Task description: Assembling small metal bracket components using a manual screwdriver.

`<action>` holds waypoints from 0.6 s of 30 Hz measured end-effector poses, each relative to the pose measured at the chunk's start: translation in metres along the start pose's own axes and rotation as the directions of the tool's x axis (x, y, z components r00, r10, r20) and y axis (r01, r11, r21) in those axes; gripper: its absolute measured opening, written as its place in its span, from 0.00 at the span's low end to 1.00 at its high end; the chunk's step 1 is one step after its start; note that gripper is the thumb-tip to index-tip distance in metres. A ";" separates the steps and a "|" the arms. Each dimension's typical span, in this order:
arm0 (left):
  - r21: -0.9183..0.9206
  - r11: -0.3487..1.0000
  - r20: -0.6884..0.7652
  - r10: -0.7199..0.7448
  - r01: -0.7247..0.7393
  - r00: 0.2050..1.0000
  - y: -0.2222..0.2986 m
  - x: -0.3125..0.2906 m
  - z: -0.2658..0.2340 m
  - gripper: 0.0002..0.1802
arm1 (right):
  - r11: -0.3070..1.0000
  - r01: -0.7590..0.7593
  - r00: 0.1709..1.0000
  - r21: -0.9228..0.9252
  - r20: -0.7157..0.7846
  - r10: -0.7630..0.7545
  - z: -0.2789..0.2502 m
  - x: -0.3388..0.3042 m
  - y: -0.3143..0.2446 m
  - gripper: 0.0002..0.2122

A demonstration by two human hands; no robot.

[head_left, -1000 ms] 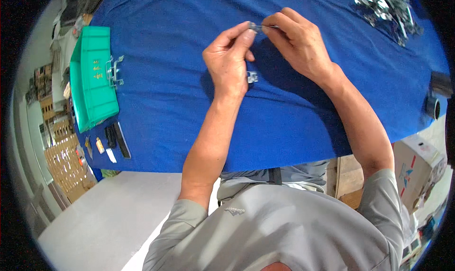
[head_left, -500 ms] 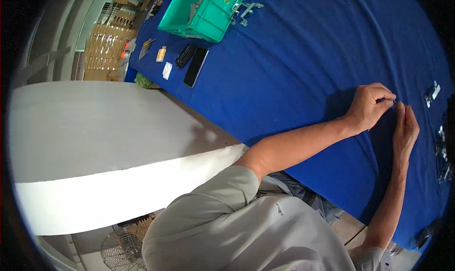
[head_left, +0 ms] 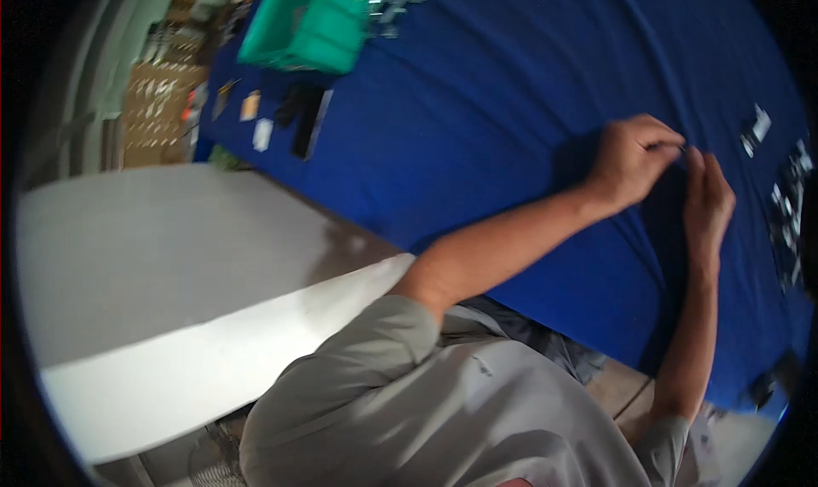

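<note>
Over the right part of the blue cloth, both my hands meet almost fingertip to fingertip. My left hand is closed in a pinch, thumb against the fingers. Facing it, my right hand has its fingers pressed together too. A tiny dark thing shows at the fingertips between them, too small and blurred to name. Beyond my right hand, a small shiny metal piece lies on the cloth. Farther right is a loose pile of similar metal pieces.
A green crate stands at the far left, with grey metal parts beside it. Near it lie a phone, a black object, a small bottle and a white packet. A grey-topped white block adjoins the table.
The whole view has shifted and blurred, so the crate and table sit farther left and the pile shows more fully. My hands stay pinched together, nearly unchanged.
</note>
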State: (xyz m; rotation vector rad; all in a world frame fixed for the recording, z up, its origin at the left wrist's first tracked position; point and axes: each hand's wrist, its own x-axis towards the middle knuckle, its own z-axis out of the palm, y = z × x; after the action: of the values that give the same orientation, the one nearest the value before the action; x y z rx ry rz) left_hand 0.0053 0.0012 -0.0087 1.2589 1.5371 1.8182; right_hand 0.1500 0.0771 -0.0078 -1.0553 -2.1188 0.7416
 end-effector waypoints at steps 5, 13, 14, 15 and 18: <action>-0.115 0.960 0.048 -0.250 0.254 0.967 -0.001 0.004 -0.012 0.09 | 0.981 0.094 0.995 0.172 -0.005 -0.095 0.009 0.005 -0.010 0.08; -0.003 0.963 0.025 -0.270 0.270 0.963 0.004 0.002 -0.010 0.10 | 0.987 0.159 0.987 -0.009 -0.011 -0.160 0.007 0.004 -0.004 0.14; -0.011 0.955 0.025 -0.297 0.297 0.955 0.005 0.002 -0.010 0.10 | 0.988 0.152 0.988 0.004 -0.011 -0.152 0.007 0.004 -0.004 0.14; -0.034 0.956 0.025 -0.291 0.292 0.956 0.005 0.002 -0.012 0.10 | 0.988 0.151 0.988 0.024 -0.010 -0.151 0.009 0.006 -0.006 0.13; -0.095 0.946 0.030 -0.308 0.309 0.951 0.006 0.002 -0.008 0.10 | 0.968 0.180 0.981 0.174 -0.106 -0.163 0.011 0.003 -0.003 0.14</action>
State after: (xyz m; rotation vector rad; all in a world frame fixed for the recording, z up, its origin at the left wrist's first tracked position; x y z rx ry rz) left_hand -0.0008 -0.0034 -0.0021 0.9238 1.5190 1.6549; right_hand 0.1388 0.0757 -0.0112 -0.7816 -1.9922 0.7722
